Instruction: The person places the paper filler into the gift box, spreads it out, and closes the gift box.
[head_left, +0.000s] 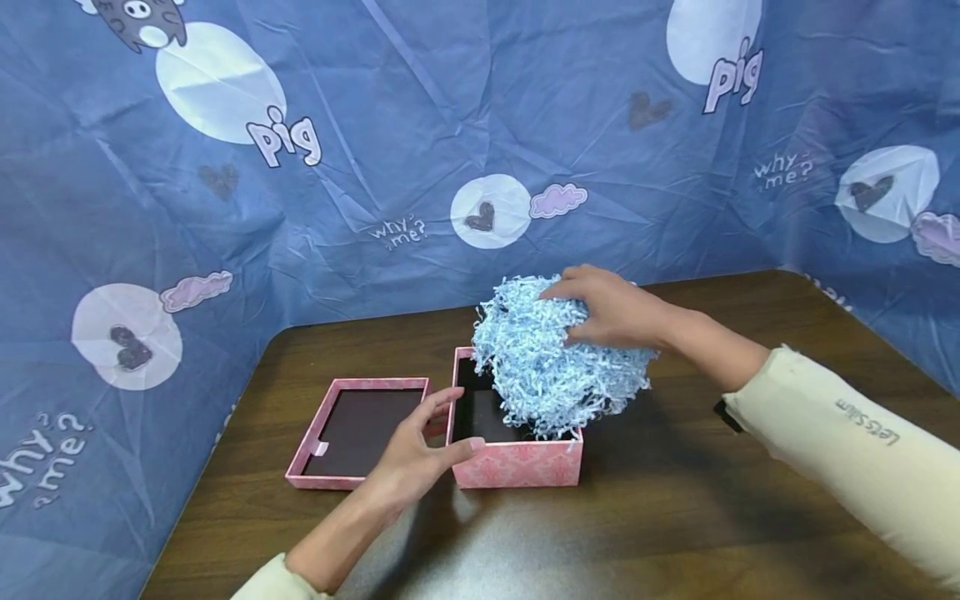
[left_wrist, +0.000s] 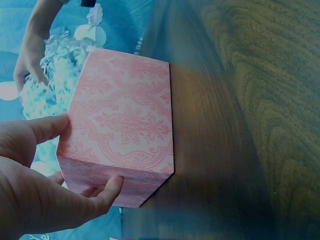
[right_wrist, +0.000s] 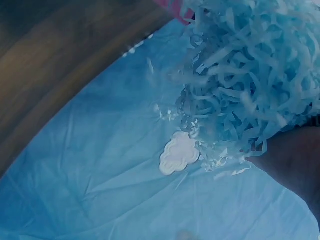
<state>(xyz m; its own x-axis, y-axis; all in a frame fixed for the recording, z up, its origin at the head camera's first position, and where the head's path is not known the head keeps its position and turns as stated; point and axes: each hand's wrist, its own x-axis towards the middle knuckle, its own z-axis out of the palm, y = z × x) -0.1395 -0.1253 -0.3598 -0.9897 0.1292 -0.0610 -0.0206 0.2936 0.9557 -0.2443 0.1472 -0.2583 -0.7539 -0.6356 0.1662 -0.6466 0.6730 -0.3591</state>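
Shred point(head_left: 551, 383): a loose pale-blue clump over the right part of the box, held in the right grip, spreading past the box's right side.
Shred's handling: likely very light, soft and springy; it should squash easily, and loose strands may drop from its edges.
Shred's hold: best taken deep in the middle with spread fingers, since a pinch at the fringe would probably pull out only a few strands.
Right grip point(head_left: 615, 308): holding the clump from its far right top, thumb and fingers pressed into the strands.
Underside: the right wrist view is dim and soft, so I can't tell how much of the clump rests on the box.
Box point(head_left: 517, 465): pink, patterned, upright and open on the desk point(head_left: 675, 533); looks like stiff card, light enough to slide if nudged, best steadied at a corner.
Left grip point(head_left: 412, 454): wide, around the near left corner, thumb at the near rim, fingers along the left wall.
Lid point(head_left: 378, 384): left of the box, dark inside up; probably light and stiff, easiest held by its rim.
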